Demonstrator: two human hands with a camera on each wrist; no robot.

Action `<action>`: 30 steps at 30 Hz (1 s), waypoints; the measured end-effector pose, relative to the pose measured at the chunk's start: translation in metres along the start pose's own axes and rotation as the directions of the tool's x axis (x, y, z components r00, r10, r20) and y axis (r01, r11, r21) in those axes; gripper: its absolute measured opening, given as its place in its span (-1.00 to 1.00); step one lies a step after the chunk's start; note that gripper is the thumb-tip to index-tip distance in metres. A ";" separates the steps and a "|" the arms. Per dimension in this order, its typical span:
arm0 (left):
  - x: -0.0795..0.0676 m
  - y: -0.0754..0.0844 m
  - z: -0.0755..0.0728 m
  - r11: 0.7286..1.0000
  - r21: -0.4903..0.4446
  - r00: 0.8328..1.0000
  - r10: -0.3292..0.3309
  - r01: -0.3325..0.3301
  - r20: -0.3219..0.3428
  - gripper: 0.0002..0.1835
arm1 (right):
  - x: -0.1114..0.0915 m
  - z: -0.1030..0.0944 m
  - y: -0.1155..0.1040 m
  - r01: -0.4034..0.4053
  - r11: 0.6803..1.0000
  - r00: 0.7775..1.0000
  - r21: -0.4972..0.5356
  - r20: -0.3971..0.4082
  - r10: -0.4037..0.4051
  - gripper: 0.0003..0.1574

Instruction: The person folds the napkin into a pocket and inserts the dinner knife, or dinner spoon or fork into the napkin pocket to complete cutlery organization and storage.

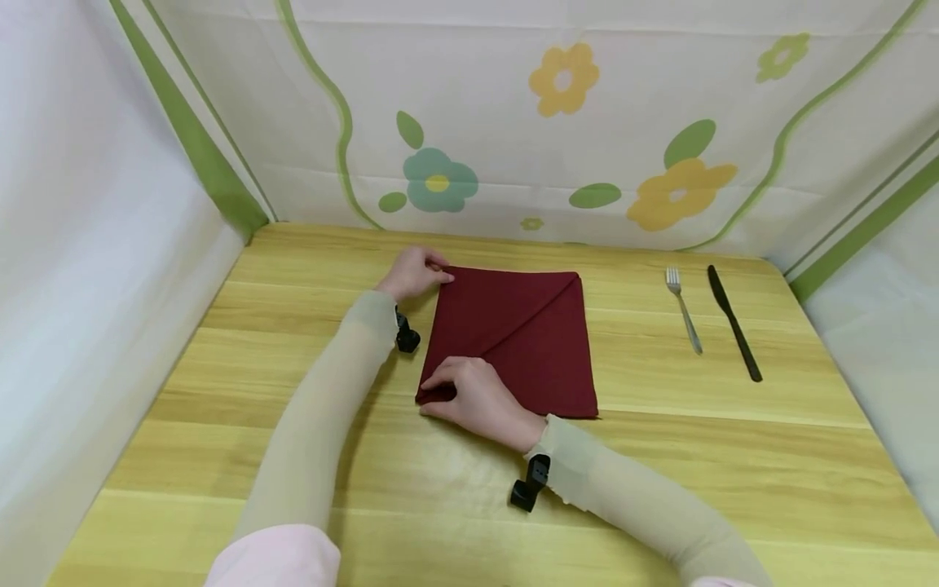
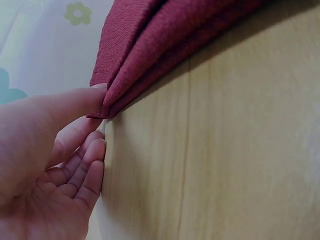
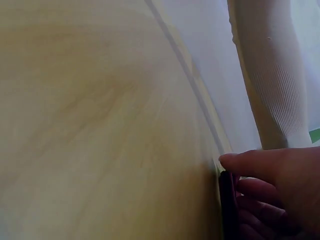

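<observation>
A dark red cloth napkin (image 1: 546,359), folded into a square with a diagonal fold line across its top, lies on the wooden table. My left hand (image 1: 411,274) pinches its far left corner between thumb and index finger. Stacked layers of the napkin (image 2: 165,45) show in the left wrist view, with the corner slightly raised off the wood. At the near left corner, my right hand (image 1: 486,401) pinches the cloth, its thumb on the near side. The right wrist view catches only a narrow edge of napkin (image 3: 228,205) by the fingers.
To the right of the napkin lie a silver fork (image 1: 684,310) and a black knife (image 1: 734,322), side by side on the wooden table (image 1: 183,456). A white curtain (image 1: 506,139) with printed flowers hangs along the table's far edge. White fabric also borders both sides.
</observation>
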State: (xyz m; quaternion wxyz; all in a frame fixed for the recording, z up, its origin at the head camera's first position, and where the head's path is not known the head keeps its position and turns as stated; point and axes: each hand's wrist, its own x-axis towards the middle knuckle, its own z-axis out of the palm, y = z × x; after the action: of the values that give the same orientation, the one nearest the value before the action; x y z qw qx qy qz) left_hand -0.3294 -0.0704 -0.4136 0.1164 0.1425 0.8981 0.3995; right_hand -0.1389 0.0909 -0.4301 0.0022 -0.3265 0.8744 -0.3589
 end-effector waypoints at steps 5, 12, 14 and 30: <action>-0.002 -0.001 -0.001 1.000 -0.020 1.000 -0.004 0.004 -0.008 -0.67 | 0.005 0.003 -0.003 0.005 0.997 1.000 -0.082 0.028 -0.003 -0.82; -0.003 0.000 -0.003 0.996 -0.094 1.000 -0.012 0.011 -0.012 -0.66 | 0.008 0.003 -0.003 0.040 0.990 0.999 -0.133 -0.005 -0.041 -0.88; -0.003 -0.001 -0.003 0.993 -0.114 1.000 -0.019 0.018 -0.003 -0.65 | 0.008 0.003 -0.003 0.045 0.989 0.999 -0.141 -0.014 -0.048 -0.88; 0.006 -0.009 0.003 0.918 -0.387 0.996 -0.086 0.088 0.023 -0.65 | 0.010 -0.005 0.002 0.109 0.986 0.994 -0.124 0.018 -0.108 -0.93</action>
State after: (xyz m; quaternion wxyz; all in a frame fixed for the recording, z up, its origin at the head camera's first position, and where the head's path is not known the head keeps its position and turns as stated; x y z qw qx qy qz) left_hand -0.3356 -0.0717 -0.4234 0.1625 0.0776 0.8064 0.5633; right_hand -0.1492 0.0887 -0.4251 -0.0330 -0.3751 0.8760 -0.3014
